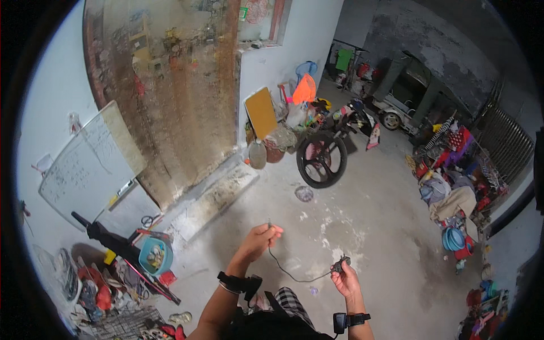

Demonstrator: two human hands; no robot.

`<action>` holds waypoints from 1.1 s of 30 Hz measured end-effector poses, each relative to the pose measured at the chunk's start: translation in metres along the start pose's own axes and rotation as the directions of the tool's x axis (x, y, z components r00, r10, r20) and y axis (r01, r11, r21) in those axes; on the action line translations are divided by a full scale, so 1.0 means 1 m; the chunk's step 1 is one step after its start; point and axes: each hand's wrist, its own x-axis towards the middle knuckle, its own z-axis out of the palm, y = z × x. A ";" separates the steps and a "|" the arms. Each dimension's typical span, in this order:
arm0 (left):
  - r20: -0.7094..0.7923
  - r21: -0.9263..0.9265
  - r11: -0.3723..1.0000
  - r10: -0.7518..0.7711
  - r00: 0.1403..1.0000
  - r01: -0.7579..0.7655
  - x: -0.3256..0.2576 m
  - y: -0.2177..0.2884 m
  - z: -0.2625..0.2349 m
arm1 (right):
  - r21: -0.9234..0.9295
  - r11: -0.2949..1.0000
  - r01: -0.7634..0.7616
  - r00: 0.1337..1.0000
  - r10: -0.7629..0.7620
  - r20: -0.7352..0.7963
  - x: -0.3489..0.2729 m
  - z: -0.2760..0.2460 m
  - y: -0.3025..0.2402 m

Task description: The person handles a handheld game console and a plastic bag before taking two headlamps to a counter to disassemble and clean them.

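Black clothing is showing below a thin, dark cord that is sagging between the left hand, pinching one end, and the right hand, grasping its blocky black adapter.

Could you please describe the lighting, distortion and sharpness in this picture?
Head view: fisheye distortion bows the brown doorway at its left edge; the left wall is bright, the parked vehicle dim; the cable between left hand and right hand is traceable, fine detail on the dark adapter unclear.
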 end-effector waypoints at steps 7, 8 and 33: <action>0.043 -0.022 0.999 0.031 0.999 -0.030 0.158 0.047 -0.053 | -0.208 0.974 -0.086 0.984 0.117 0.137 0.213 0.072 -0.031; -0.019 -0.017 0.999 0.029 0.999 -0.029 0.179 0.055 -0.059 | -0.204 0.974 -0.098 0.981 0.129 0.147 0.242 0.076 -0.036; -0.248 0.222 0.954 0.257 0.934 -0.204 0.582 0.307 -0.393 | -0.214 0.977 0.008 0.979 0.036 0.201 0.784 0.507 -0.113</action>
